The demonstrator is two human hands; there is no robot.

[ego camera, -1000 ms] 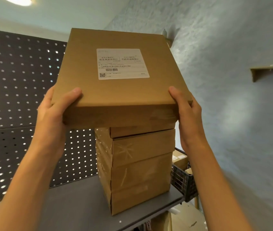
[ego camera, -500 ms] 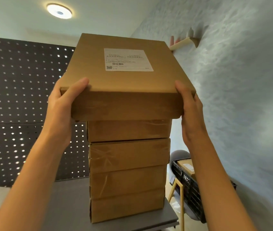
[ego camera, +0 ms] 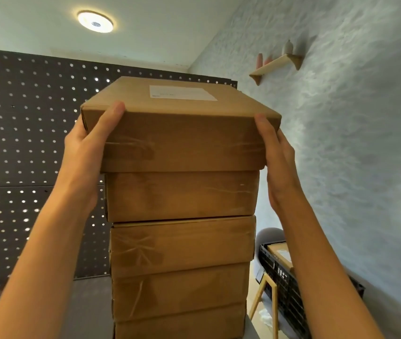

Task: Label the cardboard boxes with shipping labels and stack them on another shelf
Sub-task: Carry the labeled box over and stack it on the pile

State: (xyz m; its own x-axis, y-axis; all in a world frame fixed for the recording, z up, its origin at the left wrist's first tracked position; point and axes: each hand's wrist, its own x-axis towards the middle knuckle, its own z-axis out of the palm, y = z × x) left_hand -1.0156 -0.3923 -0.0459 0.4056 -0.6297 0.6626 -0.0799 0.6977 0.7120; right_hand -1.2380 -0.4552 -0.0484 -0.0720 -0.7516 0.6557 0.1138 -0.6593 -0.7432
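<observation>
A flat cardboard box (ego camera: 182, 140) with a white shipping label (ego camera: 182, 92) on its top sits on a stack of several similar boxes (ego camera: 181, 245). My left hand (ego camera: 84, 148) grips its left front corner, thumb up over the top edge. My right hand (ego camera: 276, 157) holds its right side, thumb along the front corner. The stack stands on a grey shelf (ego camera: 89, 307). The fingers of both hands are hidden behind the box.
A dark pegboard (ego camera: 23, 155) backs the shelf. To the right, low down, a black crate (ego camera: 285, 272) holding another box rests on a wooden stand. A textured blue wall (ego camera: 353, 167) with a small wooden shelf (ego camera: 275, 66) runs along the right.
The labelled box has come down from above the stack and now rests on the top box. Both hands kept their hold and moved down with it.
</observation>
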